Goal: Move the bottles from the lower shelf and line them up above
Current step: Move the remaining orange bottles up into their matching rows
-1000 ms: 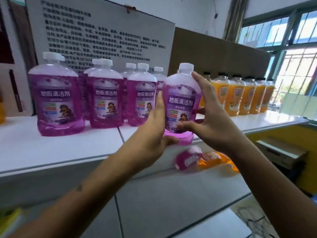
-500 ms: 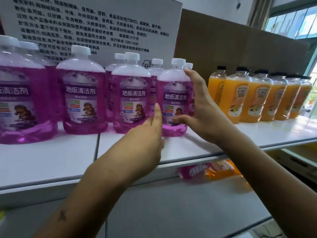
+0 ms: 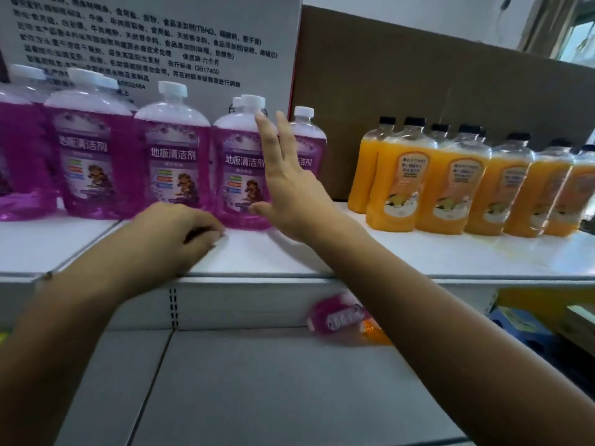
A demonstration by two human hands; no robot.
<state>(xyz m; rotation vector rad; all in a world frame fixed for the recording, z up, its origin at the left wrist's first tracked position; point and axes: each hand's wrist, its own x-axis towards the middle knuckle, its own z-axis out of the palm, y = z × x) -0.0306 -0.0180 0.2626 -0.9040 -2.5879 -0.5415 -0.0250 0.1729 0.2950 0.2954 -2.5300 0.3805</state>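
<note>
1. White printed carton [image 3: 154, 43] stands at the back left, covered in black text.
2. Brown cardboard panel [image 3: 418, 85] stands to its right.
3. Window [image 3: 579, 43] with curtain [image 3: 544, 24] at top right.
4. Blue item [image 3: 515, 323] at lower right, blurred, can't identify.

Upper shelf [image 3: 418, 259] carries purple bottles [image 3: 174, 156], orange bottles [image 3: 402, 175]; lower shelf [image 3: 257, 381], two lying.
</note>
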